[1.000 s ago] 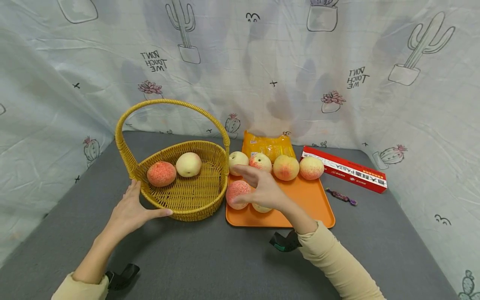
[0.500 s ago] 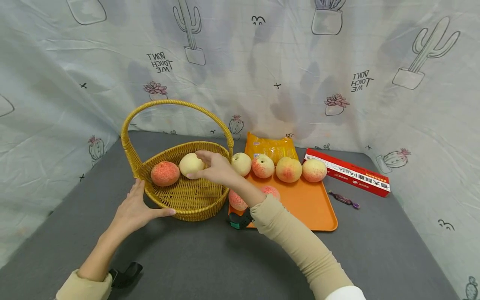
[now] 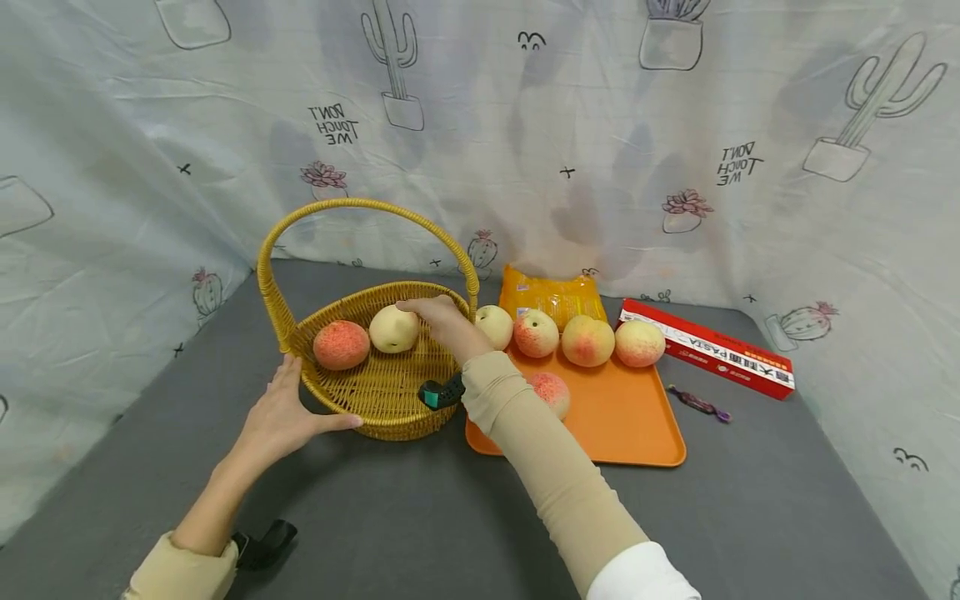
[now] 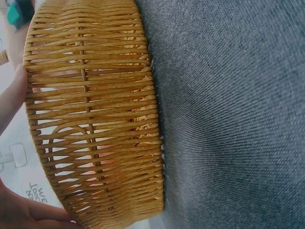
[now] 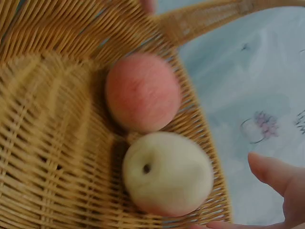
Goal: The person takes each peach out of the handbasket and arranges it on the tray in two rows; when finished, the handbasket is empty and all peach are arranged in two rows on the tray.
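Note:
A yellow wicker basket (image 3: 378, 396) with a tall hoop handle holds a red peach (image 3: 341, 345) and a pale peach (image 3: 393, 331). My left hand (image 3: 281, 421) rests against the basket's left front, thumb on the rim and fingers stretched along the outside. My right hand (image 3: 442, 321) reaches over the basket's right side, beside the pale peach. In the right wrist view its thumb (image 5: 271, 174) stands apart from that peach, while the fingers show only at the bottom edge, close to it. The left wrist view shows the basket's woven wall (image 4: 95, 114).
Right of the basket lies an orange tray (image 3: 622, 417) with several peaches, partly hidden by the right sleeve (image 3: 547, 467). Behind it are an orange packet (image 3: 555, 296) and a red pasta box (image 3: 708, 348). A wrapped candy (image 3: 699, 403) lies right of the tray.
My right hand has moved left from above the tray to the pale peach in the basket. The left hand stays at the rim. The head view has shifted slightly.

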`<state>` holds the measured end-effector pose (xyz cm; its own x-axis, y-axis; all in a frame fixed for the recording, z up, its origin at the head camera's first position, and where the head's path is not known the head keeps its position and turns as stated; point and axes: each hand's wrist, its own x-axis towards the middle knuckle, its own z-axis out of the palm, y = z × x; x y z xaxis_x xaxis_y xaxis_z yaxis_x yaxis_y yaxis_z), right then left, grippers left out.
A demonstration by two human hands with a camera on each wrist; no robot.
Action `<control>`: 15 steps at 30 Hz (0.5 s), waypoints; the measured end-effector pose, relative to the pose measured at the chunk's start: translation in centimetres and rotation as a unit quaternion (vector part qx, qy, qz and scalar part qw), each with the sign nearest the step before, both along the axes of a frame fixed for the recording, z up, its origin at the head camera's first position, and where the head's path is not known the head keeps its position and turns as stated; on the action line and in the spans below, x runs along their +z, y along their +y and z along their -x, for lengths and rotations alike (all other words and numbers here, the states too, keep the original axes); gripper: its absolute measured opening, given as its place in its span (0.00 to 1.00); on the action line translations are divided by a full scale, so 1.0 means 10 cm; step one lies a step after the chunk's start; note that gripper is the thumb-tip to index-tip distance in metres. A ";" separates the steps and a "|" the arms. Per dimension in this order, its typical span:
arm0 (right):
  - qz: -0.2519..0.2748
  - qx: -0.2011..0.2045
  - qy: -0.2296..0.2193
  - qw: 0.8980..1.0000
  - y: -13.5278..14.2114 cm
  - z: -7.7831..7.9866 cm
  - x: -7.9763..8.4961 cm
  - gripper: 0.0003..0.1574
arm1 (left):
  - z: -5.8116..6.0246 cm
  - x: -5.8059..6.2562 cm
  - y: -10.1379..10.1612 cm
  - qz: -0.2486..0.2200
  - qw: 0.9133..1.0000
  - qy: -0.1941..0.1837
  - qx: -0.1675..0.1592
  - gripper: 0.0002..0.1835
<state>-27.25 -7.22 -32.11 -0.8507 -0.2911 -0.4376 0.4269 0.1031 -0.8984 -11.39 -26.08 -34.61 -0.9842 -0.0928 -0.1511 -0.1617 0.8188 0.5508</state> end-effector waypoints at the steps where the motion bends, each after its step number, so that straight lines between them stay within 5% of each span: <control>1: -0.007 0.000 -0.001 1.000 0.00 0.01 -0.02 0.50 | 0.00 0.00 0.00 -0.001 1.000 0.000 0.000 0.74; 11: -0.032 -0.004 -0.010 0.999 -0.11 0.02 -0.18 0.49 | 0.00 0.01 0.01 -0.006 1.000 0.003 0.002 0.74; 15: -0.047 -0.010 -0.010 0.999 -0.25 0.25 -0.49 0.54 | 0.00 0.01 0.01 -0.005 1.000 0.002 0.004 0.75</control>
